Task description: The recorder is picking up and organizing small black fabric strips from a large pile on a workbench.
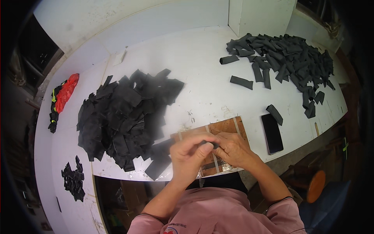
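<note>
Both hands meet just above the near edge of the white table, over a brown board that lies at that edge. The left hand is curled almost closed, thumb and fingers pinching a small black piece. The right hand is curled the same way and grips the other end of that piece, so the two hands touch around it. Only a sliver of the piece shows between the fingers; its shape cannot be told.

Left of the hands, a big heap of flat black patches spreads from the table's middle toward the near edge, its closest patch lying just beside the left hand. A smaller clump of black scraps sits at the near-left corner. At the far-right corner lies a pile of rolled black tubes, with a few strays toward the middle and one tube near a dark phone, which rests just right of the board. A red and black bundle lies on the left edge. A pink shirt fills the bottom of the view.
</note>
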Demonstrator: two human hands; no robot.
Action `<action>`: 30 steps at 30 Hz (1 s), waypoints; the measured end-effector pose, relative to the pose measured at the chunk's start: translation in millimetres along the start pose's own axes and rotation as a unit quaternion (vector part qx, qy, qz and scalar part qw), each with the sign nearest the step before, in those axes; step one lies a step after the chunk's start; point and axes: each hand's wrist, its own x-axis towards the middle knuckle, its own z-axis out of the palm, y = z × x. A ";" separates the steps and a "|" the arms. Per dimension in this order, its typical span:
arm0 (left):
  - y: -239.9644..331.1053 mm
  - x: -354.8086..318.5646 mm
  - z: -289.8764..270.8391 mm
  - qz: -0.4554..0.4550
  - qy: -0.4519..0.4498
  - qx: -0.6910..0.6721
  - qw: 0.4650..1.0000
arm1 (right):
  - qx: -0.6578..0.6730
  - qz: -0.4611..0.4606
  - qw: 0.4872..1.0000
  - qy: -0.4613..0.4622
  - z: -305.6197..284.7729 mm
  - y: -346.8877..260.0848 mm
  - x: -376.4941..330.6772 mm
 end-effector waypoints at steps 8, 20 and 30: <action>-5.9 -8.5 -9.0 -0.012 0.124 -0.198 0.972 | -0.074 -0.032 0.997 -0.010 6.3 -2.4 0.0; 1.2 -7.4 -18.3 -0.005 0.094 -0.052 0.994 | -0.056 -0.029 0.998 0.005 13.3 -6.9 -1.4; -56.1 -81.5 -131.6 -0.087 0.194 0.688 0.694 | 0.289 0.212 0.906 0.225 -29.4 18.4 19.2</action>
